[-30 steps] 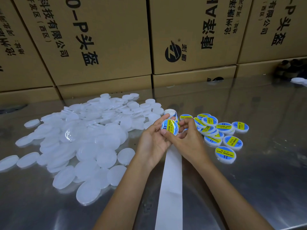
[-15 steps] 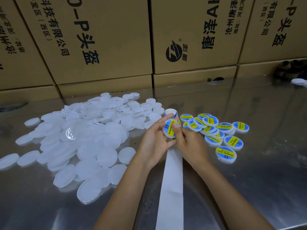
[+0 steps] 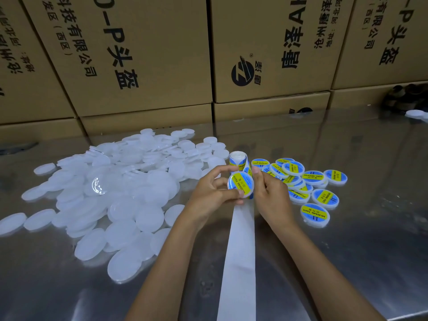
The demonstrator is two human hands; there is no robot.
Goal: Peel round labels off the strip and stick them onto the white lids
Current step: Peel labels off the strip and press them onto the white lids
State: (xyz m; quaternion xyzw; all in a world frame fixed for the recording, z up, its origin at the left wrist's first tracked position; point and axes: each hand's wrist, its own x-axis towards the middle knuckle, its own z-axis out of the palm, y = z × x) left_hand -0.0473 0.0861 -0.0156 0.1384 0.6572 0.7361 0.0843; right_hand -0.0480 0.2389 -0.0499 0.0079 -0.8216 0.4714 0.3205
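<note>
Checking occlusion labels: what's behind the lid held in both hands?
Behind the labelled lid stands the label roll, its top showing. The lid and hands hide the roll's base and where the white backing strip leaves it.

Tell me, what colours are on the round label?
Blue with a yellow band, on the held lid; head view.

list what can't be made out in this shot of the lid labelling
All in the head view:
- Held lid: its edges and underside are covered by the left hand and right hand.
- Label roll: how many labels remain, hidden by the hands and lid.
- Backing strip: its near end is cut off by the bottom edge.
- Small print on labelled lids: too small.
- Dark object at far right: blurred, cut off.
</note>
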